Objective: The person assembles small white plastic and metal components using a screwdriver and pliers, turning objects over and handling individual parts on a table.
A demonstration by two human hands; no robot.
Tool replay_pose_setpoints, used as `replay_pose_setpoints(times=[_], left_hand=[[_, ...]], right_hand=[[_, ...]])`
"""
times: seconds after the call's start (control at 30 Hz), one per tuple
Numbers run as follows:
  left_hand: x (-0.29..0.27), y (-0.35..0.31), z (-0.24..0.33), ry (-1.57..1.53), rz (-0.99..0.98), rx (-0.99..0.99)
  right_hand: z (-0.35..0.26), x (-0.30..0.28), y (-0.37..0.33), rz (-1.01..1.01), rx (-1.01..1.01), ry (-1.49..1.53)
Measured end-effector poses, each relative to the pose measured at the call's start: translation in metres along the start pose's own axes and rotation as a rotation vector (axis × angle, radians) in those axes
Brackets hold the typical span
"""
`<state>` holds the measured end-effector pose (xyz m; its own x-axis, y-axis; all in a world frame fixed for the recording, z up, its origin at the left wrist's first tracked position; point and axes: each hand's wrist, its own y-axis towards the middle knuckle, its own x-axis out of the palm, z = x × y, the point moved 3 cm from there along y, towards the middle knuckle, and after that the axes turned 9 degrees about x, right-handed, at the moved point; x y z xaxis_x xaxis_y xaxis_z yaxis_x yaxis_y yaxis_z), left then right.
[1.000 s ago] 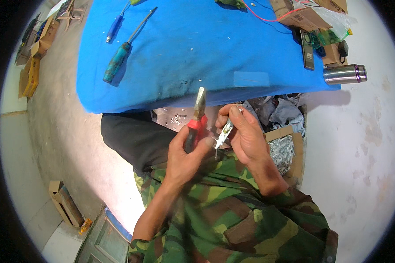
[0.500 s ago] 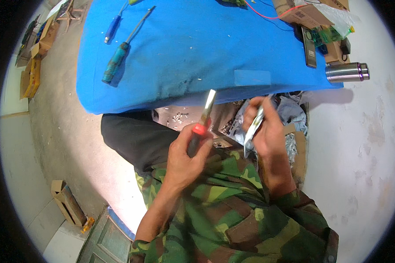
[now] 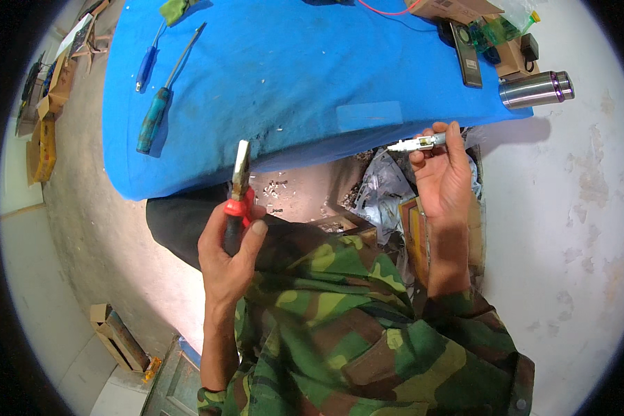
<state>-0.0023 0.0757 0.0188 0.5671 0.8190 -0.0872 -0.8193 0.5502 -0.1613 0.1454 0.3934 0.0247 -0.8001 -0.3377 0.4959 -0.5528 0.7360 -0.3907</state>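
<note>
While your left hand (image 3: pixel 227 267) is gripping the pliers (image 3: pixel 238 206), your right hand (image 3: pixel 444 182) is pinching the white part (image 3: pixel 416 144) near the table (image 3: pixel 256 83), farther off than a second ago, so the pliers are probably not working it.

Red-handled pliers (image 3: pixel 238 206) and white part (image 3: pixel 414 144) are held apart

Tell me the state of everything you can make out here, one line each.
Pliers, gripped in the left hand, jaws seemingly together.
White-and-silver piece, pinched by the right hand.
Teal-handled screwdriver, lying on the blue cover.
Blue-handled tool, lying beside it.
Blue cover, spread out, creased.
Steel flask, cap on.
</note>
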Motion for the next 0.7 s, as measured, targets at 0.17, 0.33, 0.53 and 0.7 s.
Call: replay_pose_setpoints(times=[0.17,0.33,0.53,0.7], left_hand=[[-0.008,-0.008,-0.009,0.029,0.067,-0.001],[-0.019,-0.015,-0.006,0.122,0.092,0.028],[-0.011,-0.018,-0.001,0.104,0.066,0.065],[-0.015,-0.020,-0.005,0.188,0.071,0.079]], right_hand=[[0.009,0.007,0.004,-0.024,0.057,0.022],[0.038,0.019,-0.004,-0.008,0.126,-0.078],[0.084,0.052,-0.030,-0.072,0.314,-0.081],[0.101,0.069,-0.039,-0.093,0.387,-0.129]])
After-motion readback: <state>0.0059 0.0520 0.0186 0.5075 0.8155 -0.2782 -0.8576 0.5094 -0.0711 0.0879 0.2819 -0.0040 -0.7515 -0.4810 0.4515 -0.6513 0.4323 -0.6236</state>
